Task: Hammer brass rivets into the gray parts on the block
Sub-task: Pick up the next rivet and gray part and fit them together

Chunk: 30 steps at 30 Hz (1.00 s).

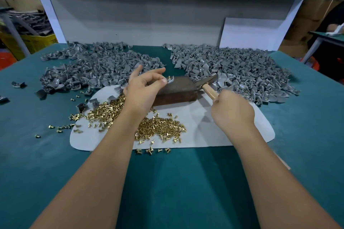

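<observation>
Pinching a gray part (170,80) at the near-left top edge of the brown block (178,89), the left hand (144,87) has thumb and a bent finger closed on it, other fingers splayed toward the far side. A brass rivet (169,77) stands upright in that part, just past the thumb tip. Right hand (231,109) is wrapped round the wooden handle of a hammer (206,83); the dark hammer head sits at the block's right end, touching or just above it, cannot tell which. Block lies on a pale gray mat (242,132) on the green table (167,182). Loose brass rivets (160,128) are heaped on the mat near the left forearm, some spilled onto the green cloth to the left. Two big piles of gray parts: left pile (93,67) behind the left hand, right pile (238,69) behind the hammer, a strip of bare cloth between them. A few stray gray parts lie at the far left table edge. White board (249,33) leans against the back panel at right. Yellow crate (37,42) off the table at far left.
</observation>
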{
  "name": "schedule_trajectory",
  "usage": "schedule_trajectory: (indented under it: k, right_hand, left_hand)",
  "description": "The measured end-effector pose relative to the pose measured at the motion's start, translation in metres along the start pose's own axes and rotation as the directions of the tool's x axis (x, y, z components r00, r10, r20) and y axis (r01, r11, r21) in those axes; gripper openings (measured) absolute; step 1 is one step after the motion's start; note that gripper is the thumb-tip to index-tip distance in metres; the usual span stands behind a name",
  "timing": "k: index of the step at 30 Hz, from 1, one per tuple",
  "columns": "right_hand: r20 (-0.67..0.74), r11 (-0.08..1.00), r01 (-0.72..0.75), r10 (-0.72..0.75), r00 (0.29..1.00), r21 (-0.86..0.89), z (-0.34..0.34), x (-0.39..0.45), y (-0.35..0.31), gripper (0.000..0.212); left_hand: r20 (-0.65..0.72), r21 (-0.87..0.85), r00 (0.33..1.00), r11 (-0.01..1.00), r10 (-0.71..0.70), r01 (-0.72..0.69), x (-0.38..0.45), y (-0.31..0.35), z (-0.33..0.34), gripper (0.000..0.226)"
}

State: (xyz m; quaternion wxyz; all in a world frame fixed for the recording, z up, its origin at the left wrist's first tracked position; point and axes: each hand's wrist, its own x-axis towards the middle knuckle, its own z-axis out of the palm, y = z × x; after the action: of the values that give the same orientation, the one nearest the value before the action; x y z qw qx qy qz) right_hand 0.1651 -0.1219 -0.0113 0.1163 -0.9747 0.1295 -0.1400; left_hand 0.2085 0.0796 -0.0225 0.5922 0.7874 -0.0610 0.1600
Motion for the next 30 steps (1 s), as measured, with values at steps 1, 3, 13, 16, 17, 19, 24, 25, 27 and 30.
schedule_trajectory:
  k: [1, 3, 13, 16, 17, 19, 24, 25, 27, 30]
  right_hand:
    - [0.005, 1.000, 0.013, -0.013, 1.000, -0.024, -0.001, -0.001, -0.001, 0.008]
    - [-0.011, 0.993, 0.057, -0.059, 0.998, -0.107, -0.002, -0.002, -0.002, 0.012]
    - [-0.065, 0.781, 0.305, -0.323, 0.944, 0.546, 0.005, 0.003, -0.059, 0.025]
    - [0.046, 0.807, 0.235, -0.307, 0.951, 0.542, 0.002, 0.018, -0.061, 0.013]
    - [0.044, 0.797, 0.208, -0.282, 0.958, 0.567, -0.001, 0.026, -0.059, 0.014]
    - [-0.059, 0.763, 0.162, -0.161, 0.985, 0.626, -0.011, 0.042, -0.050, 0.021]
    - [-0.281, 0.932, -0.050, 0.160, 0.946, 0.360, -0.009, 0.061, -0.022, 0.066]
    - [-0.305, 0.949, -0.041, 0.141, 0.942, 0.313, -0.001, 0.056, -0.024, 0.067]
    - [-0.337, 0.967, 0.072, 0.015, 0.941, 0.245, 0.015, 0.043, -0.034, 0.065]
    - [-0.360, 0.949, 0.256, -0.177, 0.916, 0.185, 0.026, 0.024, -0.053, 0.055]
  left_hand:
    - [0.000, 0.002, 1.000, 1.000, 0.006, -0.006, 0.000, 0.000, 0.000, 0.014]
    - [0.000, 0.006, 1.000, 1.000, 0.017, -0.017, 0.001, 0.000, 0.001, 0.014]
    - [0.120, -0.100, 0.982, 0.986, 0.146, -0.134, -0.008, 0.007, 0.006, 0.017]
    - [0.126, -0.021, 0.985, 0.993, 0.119, -0.117, -0.006, 0.005, 0.008, 0.015]
    - [0.115, 0.020, 0.989, 0.995, 0.094, -0.097, -0.005, 0.003, 0.008, 0.018]
    - [0.069, 0.053, 0.997, 0.998, 0.042, -0.046, -0.003, -0.001, 0.007, 0.024]
    - [-0.137, -0.039, 0.990, 0.998, -0.047, 0.042, 0.007, -0.005, -0.004, 0.023]
    - [-0.190, -0.075, 0.980, 0.996, -0.067, 0.053, 0.010, -0.007, -0.011, 0.023]
    - [-0.313, -0.111, 0.945, 0.992, -0.098, 0.066, 0.014, -0.012, -0.029, 0.026]
    - [-0.503, -0.121, 0.853, 0.989, -0.138, 0.089, 0.019, -0.018, -0.056, 0.029]
